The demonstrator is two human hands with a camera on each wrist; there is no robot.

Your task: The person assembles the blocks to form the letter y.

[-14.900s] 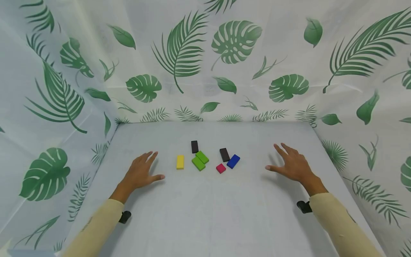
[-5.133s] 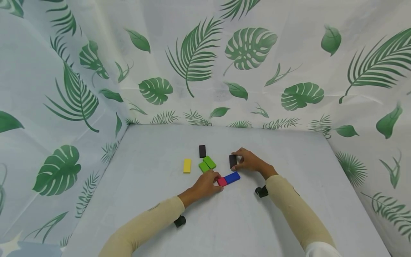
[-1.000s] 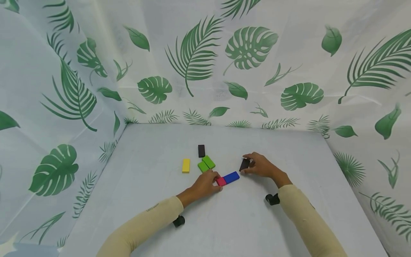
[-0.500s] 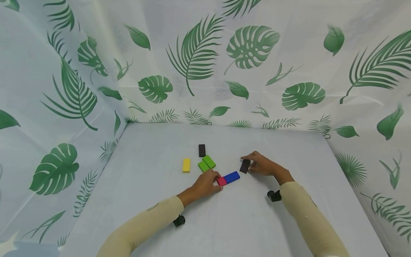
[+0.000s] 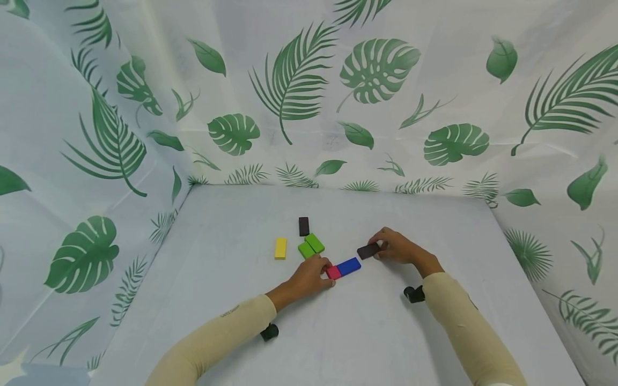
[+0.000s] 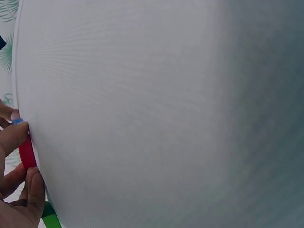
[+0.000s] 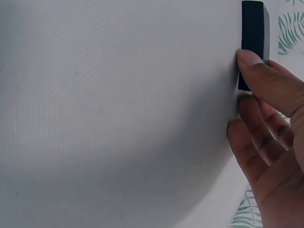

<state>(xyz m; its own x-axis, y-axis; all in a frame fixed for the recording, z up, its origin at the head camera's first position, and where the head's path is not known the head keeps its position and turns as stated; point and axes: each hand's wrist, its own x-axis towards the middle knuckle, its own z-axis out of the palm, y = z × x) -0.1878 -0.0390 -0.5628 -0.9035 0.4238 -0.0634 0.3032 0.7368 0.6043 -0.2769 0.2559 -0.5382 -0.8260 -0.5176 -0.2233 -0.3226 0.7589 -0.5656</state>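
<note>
Two hands at work on the white table (image 5: 386, 332). Right hand (image 5: 398, 250) pinches one end of a dark block (image 5: 368, 250), fingers curled round it; the block sticks out leftward from the fingertips (image 7: 249, 59), just right of the blue block (image 5: 348, 266) and apart from it. Whether it is lifted off the table, cannot tell. Left hand (image 5: 309, 276) has fingers curled onto the red block (image 5: 333, 272), which abuts the blue block's left end. Behind the blue block, to its left: two green blocks (image 5: 311, 246) touching side by side, a second dark block (image 5: 303, 226) behind them, a yellow block (image 5: 280, 248) farther left.
</note>
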